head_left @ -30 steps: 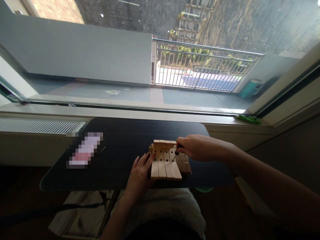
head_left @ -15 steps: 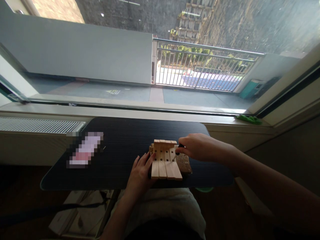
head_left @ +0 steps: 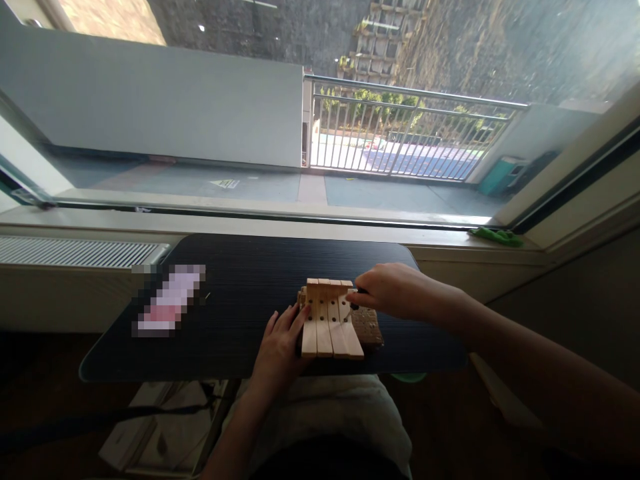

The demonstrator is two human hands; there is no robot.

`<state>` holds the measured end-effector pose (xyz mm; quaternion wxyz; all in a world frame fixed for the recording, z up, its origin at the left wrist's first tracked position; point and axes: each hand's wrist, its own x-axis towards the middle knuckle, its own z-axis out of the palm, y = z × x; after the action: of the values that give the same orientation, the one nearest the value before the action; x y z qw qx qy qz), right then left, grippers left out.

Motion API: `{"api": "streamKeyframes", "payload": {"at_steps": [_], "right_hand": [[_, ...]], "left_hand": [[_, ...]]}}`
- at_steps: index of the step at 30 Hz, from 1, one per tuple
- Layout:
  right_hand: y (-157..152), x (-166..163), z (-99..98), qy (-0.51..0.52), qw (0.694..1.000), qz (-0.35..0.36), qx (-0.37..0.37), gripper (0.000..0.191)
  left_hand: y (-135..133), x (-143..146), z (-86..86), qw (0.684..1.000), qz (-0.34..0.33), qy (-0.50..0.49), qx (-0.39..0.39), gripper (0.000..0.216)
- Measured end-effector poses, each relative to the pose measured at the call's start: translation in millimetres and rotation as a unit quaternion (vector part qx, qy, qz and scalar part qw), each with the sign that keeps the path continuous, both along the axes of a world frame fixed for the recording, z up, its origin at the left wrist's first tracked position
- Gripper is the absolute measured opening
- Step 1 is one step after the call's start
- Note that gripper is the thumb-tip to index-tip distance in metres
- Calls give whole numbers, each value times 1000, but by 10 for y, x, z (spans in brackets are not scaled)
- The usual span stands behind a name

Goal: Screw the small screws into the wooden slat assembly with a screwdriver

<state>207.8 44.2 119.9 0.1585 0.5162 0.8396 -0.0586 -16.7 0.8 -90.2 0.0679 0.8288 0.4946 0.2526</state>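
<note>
Several pale wooden slats (head_left: 325, 339) stand side by side as one piece on the dark table, with two rows of dark round holes and a raised strip at the far edge. Beneath and to their right shows a brown rough-surfaced block (head_left: 367, 327). My left hand (head_left: 280, 340) grips the left side of the slats, its thumb side pressed against the wood. Wrapped round the dark handle of a screwdriver (head_left: 355, 306) is my right hand (head_left: 385, 288). The thin shaft slants down to a hole in the rightmost slat; its tip is too small to make out.
The black table (head_left: 240, 267) has rounded corners. A blurred pinkish item (head_left: 170, 300) lies on its left, with a small thin piece (head_left: 207, 296) beside it. Behind are a windowsill with a green cloth (head_left: 497, 237), a radiator (head_left: 80, 252) and a large window.
Almost nothing differs. The whole view has shifted very slightly, and my right hand stays at the screwdriver with a tiny change of pose.
</note>
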Motion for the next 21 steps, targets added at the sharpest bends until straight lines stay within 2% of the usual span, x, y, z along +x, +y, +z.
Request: {"api": "streamKeyframes", "payload": {"at_steps": [6, 13, 16, 21], "right_hand": [[11, -20, -5, 7, 1000, 4, 8, 45], [61, -92, 5, -4, 1000, -27, 3, 54], [51, -108, -3, -13, 1000, -11, 8, 57], [-5, -76, -71, 8, 998, 41, 44, 31]], "left_hand": [[-3, 2, -5, 1000, 0, -1, 4, 86], [0, 3, -16, 1000, 1, 0, 9, 86], [1, 2, -22, 1000, -1, -1, 11, 86], [-2, 3, -28, 1000, -2, -3, 4, 87]]}}
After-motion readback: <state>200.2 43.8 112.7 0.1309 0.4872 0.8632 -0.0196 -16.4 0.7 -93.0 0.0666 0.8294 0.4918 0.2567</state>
